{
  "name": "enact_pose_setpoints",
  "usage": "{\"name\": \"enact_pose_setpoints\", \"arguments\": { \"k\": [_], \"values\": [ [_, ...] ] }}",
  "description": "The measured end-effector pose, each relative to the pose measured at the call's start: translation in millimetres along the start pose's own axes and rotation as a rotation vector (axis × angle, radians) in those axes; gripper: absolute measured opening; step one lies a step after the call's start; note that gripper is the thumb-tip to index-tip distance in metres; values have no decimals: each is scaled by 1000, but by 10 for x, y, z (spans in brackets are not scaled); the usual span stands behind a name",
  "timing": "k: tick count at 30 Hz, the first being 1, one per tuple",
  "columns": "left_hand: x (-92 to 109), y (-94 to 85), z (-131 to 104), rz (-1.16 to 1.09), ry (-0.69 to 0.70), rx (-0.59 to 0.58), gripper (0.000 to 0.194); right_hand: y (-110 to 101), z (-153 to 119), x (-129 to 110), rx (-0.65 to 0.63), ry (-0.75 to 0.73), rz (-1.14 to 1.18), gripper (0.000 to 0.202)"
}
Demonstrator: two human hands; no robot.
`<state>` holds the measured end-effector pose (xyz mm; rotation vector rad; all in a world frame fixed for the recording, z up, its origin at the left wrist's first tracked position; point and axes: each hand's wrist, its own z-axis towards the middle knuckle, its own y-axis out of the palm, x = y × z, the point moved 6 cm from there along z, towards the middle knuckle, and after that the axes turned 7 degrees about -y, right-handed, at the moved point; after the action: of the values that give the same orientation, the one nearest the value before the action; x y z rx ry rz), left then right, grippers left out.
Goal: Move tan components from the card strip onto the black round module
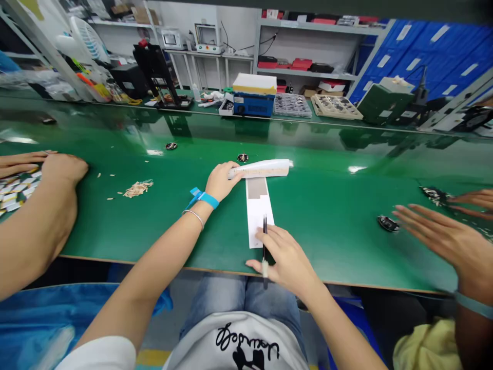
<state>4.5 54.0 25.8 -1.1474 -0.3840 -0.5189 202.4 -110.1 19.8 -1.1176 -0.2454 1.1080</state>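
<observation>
My left hand (222,182) is closed on the left end of a curled roll of white paper (265,168), which lies crosswise on the green table. Under the roll's near edge a white card strip (259,213) with a grey patch at its far end extends towards me. Dark tweezers (265,241) are gripped in my right hand (287,257), their tips pointing away from me over the strip. My right fingertips rest on or just above the strip's near end. Just beyond the roll sits a small round black part (242,158).
Beige slips (138,188) lie heaped at left, with another round part (171,146) behind. A co-worker's hands (61,167) are beside white pieces at far left. At right, another person's hand (442,234) is near an oval black part (387,223). A blue machine (253,104) stands at the back.
</observation>
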Motion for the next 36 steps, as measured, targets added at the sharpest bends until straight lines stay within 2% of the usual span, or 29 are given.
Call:
{"name": "enact_pose_setpoints", "arguments": {
  "k": [4, 8, 11, 14, 16, 18, 22, 25, 27, 30, 32, 34, 36],
  "values": [
    [55, -139, -72, -82, 4, 5, 27, -144, -82, 52, -100, -83, -45, 24],
    [91, -123, -113, -115, 1, -48, 28, -319, 21, 301, -141, -1, -255, 22],
    [81, -58, -128, -96, 0, -129, 26, -320, 174, 481, -177, 50, -347, 24],
    [66, -102, -205, -35, -36, -157, 27, -334, 267, 566, -139, 76, -382, 22],
    [82, -201, -318, 22, -75, -141, 29, -341, 288, 491, -89, 89, -383, 21],
    [128, -314, -475, 77, -111, -124, 29, -295, 299, 308, -34, 117, -346, 19],
    [244, -456, -779, 111, -136, -134, 29, 22, 353, -47, 12, 241, -259, 28],
    [254, -521, -872, 77, -143, -145, 28, 237, 420, -46, 9, 334, -317, 36],
    [213, -599, -849, 35, -164, -106, 28, 275, 458, 58, -9, 328, -309, 36],
    [139, -720, -747, -15, -189, -30, 29, 186, 461, 202, -84, 186, -151, 30],
    [123, -732, -678, -35, -168, -22, 29, 49, 397, 212, -107, 59, -43, 27],
    [137, -652, -633, -60, -121, -60, 29, -103, 281, 172, -64, -3, -1, 30],
    [175, -489, -612, -83, -54, -128, 29, -197, 135, 118, 1, 27, -3, 34]
  ]
}}
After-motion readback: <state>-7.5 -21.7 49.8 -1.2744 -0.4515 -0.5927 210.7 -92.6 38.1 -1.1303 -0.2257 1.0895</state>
